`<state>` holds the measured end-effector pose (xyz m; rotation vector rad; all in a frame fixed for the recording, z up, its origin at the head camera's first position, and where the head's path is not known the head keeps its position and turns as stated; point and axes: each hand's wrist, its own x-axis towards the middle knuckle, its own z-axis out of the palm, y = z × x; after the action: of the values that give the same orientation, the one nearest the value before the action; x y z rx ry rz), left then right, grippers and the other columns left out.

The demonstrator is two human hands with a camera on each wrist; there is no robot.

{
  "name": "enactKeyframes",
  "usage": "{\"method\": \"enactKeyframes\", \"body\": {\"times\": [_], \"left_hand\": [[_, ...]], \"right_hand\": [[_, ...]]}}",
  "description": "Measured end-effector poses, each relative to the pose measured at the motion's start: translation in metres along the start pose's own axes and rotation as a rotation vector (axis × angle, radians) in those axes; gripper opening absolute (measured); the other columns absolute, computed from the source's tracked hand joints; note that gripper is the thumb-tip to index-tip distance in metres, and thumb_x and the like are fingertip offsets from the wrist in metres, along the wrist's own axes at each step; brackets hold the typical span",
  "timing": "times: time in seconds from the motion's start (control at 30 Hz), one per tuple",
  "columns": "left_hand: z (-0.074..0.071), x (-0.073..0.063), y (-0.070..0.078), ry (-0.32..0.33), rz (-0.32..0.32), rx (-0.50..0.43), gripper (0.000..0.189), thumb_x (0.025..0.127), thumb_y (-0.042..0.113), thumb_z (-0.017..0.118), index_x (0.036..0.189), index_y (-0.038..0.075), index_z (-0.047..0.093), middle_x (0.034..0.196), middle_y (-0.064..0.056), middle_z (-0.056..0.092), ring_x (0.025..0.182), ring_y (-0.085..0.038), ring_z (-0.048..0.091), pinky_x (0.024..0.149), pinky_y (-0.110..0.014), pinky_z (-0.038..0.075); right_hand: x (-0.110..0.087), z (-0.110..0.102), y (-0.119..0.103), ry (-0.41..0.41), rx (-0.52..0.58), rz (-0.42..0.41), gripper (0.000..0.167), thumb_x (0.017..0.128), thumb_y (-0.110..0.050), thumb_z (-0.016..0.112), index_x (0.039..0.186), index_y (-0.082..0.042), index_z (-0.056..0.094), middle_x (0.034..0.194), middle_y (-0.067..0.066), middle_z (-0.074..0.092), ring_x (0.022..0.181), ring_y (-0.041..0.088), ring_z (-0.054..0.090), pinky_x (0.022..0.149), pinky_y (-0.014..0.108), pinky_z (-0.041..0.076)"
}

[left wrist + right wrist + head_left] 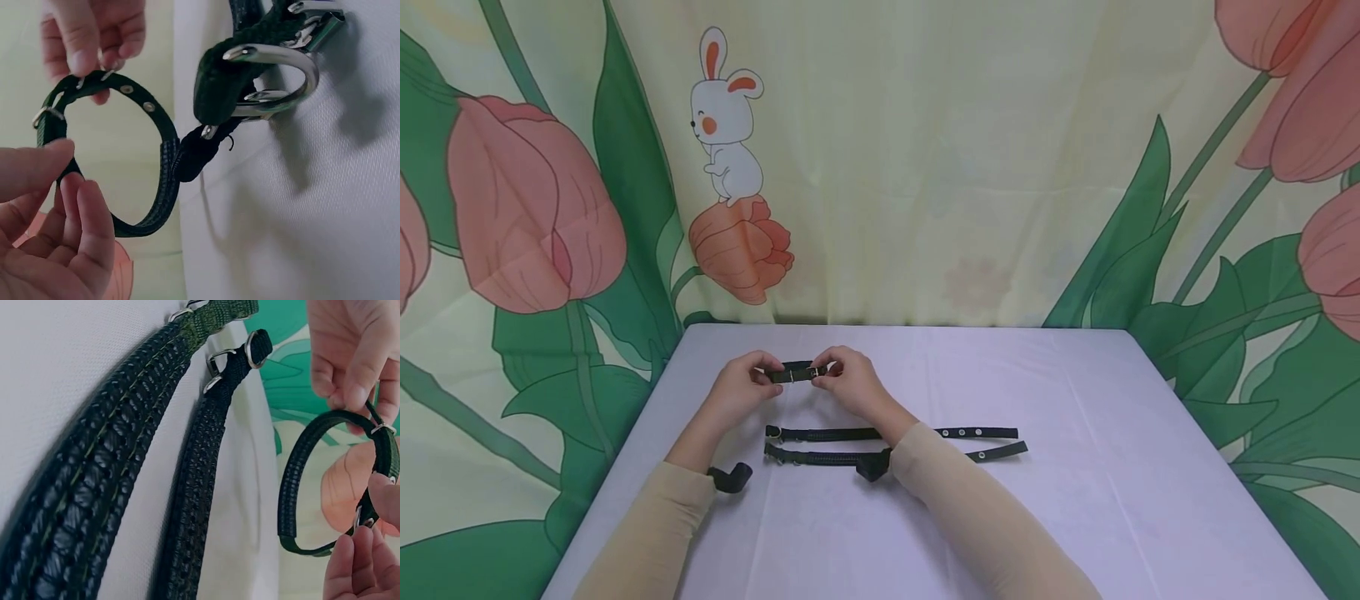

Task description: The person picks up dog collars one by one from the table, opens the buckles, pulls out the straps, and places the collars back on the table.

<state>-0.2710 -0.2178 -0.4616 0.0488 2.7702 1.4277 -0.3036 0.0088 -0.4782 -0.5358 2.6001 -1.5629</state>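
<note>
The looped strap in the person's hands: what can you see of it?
It is a narrow, dark strap of woven-looking material, bent into a loop, with silvery fittings, metal-rimmed holes and a textured stretch. The left hand and right hand pinch it, holding it up over the table's far part.

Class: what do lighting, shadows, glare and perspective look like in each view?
Head view: soft light, faint shadows on the tablecloth; left wrist view: bright glints on the metal ring, soft-edged shadows beside it; right wrist view: glossy highlights on the nearest collar, which looms large against the more distant held collar.
</note>
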Motion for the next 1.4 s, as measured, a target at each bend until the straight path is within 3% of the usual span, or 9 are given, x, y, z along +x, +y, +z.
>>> {"method": "enactKeyframes", "body": {"times": [0.27, 0.57, 0.77, 1.0, 1.4], "left_hand": [[0.004, -0.003, 0.007, 0.073, 0.075, 0.077, 0.023, 0.095, 0.003, 0.078, 0.114, 0.016, 0.073, 0.105, -0.009, 0.069, 0.098, -0.028, 0.061, 0.075, -0.035, 0.051], [0.005, -0.006, 0.013, 0.089, 0.129, 0.117, 0.023, 0.095, 0.008, 0.082, 0.115, 0.016, 0.076, 0.114, -0.007, 0.074, 0.114, -0.029, 0.063, 0.094, -0.044, 0.051], [0.007, -0.009, 0.018, 0.086, 0.149, 0.074, 0.023, 0.094, 0.008, 0.082, 0.115, 0.016, 0.076, 0.111, -0.006, 0.076, 0.113, -0.028, 0.066, 0.1, -0.045, 0.052], [0.009, -0.017, 0.031, 0.068, 0.14, 0.011, 0.023, 0.094, 0.008, 0.082, 0.115, 0.017, 0.076, 0.113, -0.006, 0.076, 0.116, -0.03, 0.068, 0.104, -0.054, 0.054], [0.014, -0.021, 0.039, 0.029, 0.177, -0.055, 0.023, 0.095, 0.009, 0.081, 0.116, 0.016, 0.075, 0.109, -0.007, 0.075, 0.107, -0.026, 0.071, 0.096, -0.049, 0.061]], "right_hand": [[-0.004, -0.008, -0.001, 0.018, -0.013, -0.049, 0.017, 0.093, -0.013, 0.084, 0.108, -0.019, 0.078, 0.098, 0.0, 0.074, 0.086, 0.012, 0.062, 0.074, 0.027, 0.05], [-0.01, -0.017, -0.002, 0.025, 0.019, -0.064, 0.017, 0.094, -0.014, 0.084, 0.11, -0.017, 0.079, 0.106, -0.002, 0.08, 0.103, 0.015, 0.07, 0.092, 0.033, 0.06], [-0.015, -0.024, -0.002, 0.031, 0.067, -0.054, 0.015, 0.094, -0.014, 0.084, 0.108, -0.017, 0.08, 0.106, -0.001, 0.079, 0.103, 0.016, 0.072, 0.098, 0.04, 0.06], [-0.022, -0.035, -0.005, 0.038, 0.114, -0.062, 0.016, 0.094, -0.013, 0.083, 0.109, -0.018, 0.08, 0.108, 0.0, 0.079, 0.108, 0.017, 0.073, 0.102, 0.038, 0.06], [-0.032, -0.05, -0.009, 0.039, 0.132, -0.079, 0.015, 0.096, -0.012, 0.081, 0.11, -0.016, 0.079, 0.106, 0.001, 0.079, 0.105, 0.016, 0.073, 0.097, 0.037, 0.062]]}}
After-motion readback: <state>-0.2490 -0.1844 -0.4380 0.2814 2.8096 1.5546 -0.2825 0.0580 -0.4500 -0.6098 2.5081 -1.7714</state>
